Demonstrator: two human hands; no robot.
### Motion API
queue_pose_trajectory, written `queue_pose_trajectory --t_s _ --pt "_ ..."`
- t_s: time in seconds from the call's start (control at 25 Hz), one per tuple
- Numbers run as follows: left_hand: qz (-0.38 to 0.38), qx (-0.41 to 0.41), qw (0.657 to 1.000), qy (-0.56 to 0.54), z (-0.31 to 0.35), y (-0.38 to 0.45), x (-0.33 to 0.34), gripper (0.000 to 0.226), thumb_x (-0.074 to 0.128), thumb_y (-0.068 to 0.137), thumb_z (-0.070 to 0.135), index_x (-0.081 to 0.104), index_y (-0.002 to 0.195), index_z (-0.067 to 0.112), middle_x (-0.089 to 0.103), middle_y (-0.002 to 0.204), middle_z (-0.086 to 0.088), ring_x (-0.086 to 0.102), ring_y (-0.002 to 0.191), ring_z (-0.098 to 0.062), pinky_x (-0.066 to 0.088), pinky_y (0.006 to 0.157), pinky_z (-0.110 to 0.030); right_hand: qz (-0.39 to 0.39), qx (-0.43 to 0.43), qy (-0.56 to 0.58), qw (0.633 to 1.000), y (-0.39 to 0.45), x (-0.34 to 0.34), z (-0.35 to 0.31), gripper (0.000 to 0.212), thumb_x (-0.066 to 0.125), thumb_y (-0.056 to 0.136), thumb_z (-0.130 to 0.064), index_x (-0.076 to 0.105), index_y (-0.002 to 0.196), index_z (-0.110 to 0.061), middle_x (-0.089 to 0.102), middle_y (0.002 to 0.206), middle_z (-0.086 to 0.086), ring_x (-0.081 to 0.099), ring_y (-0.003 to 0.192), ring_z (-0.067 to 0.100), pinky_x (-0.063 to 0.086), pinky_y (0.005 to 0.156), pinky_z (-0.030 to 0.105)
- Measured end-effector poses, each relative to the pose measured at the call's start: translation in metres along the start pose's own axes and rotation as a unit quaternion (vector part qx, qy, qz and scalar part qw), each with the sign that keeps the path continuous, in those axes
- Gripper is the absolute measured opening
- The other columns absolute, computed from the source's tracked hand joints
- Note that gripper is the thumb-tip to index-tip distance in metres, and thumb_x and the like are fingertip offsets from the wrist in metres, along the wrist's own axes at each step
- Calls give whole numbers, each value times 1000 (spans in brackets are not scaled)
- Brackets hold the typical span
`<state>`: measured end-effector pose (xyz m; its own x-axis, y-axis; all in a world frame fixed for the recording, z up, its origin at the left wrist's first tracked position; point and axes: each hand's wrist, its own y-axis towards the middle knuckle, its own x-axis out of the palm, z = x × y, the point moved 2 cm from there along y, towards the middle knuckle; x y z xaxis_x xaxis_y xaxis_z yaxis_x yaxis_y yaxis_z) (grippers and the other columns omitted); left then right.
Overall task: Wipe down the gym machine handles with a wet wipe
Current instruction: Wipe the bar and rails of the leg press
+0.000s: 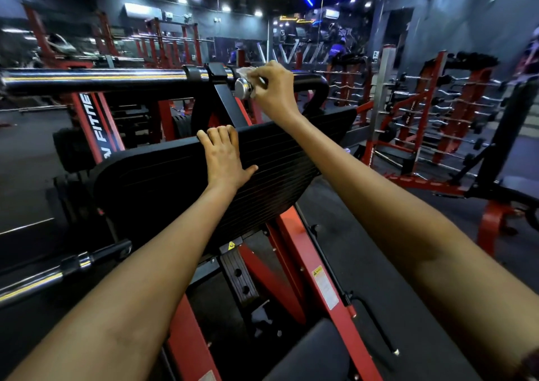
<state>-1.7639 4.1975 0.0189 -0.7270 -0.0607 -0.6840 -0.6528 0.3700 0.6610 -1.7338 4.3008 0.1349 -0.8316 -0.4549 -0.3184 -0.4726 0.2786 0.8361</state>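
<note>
1. Left hand (223,154) flat on the black ribbed footplate (163,182), fingers hooked over its top edge, holding nothing.
2. Right hand (272,89) pinches the wet wipe (243,72) against the chrome handle end (242,88), beyond the footplate.

Red racks of chrome barbells (437,109) stand beside a mirrored wall (294,39).

White capitals reading "FITNE" run up the black stripe (97,121) of the red frame post (84,124) at the machine's left side, the word cut off top and bottom; a yellow triangle warning sticker (231,245) sits below the black footplate's lower edge, its symbol too small to read; a white-and-yellow warning label (324,287) lies along the red rail (300,252), print illegible.
</note>
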Motion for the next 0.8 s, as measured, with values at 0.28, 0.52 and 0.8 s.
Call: queue_pose_trajectory --t_s 0.28,0.52,0.8 --pt "20 100 992 -76 -22 -5 4 93 42 83 65 18 143 -2 32 143 -20 30 133 -36 17 114 -48 47 -3 -62 997 -36 -1 -5 16 58 75 5 72 82 3 62 74 20 53 66 20 32 57 5" --pt "-71 329 909 -245 -6 -75 48 73 48 89 47 24 146 8 10 156 -15 4 145 -30 -4 117 -42 -53 143 -192 969 -136 -4 24 16 55 75 4 71 79 5 68 78 24 64 74 31 34 62 19" --pt "-217 463 809 -289 18 -213 100 57 51 90 35 38 137 5 25 152 -12 18 142 -24 4 117 -34 -134 425 -210 870 -340 -35 14 17 58 83 -1 72 88 5 70 84 23 66 81 26 40 67 19"
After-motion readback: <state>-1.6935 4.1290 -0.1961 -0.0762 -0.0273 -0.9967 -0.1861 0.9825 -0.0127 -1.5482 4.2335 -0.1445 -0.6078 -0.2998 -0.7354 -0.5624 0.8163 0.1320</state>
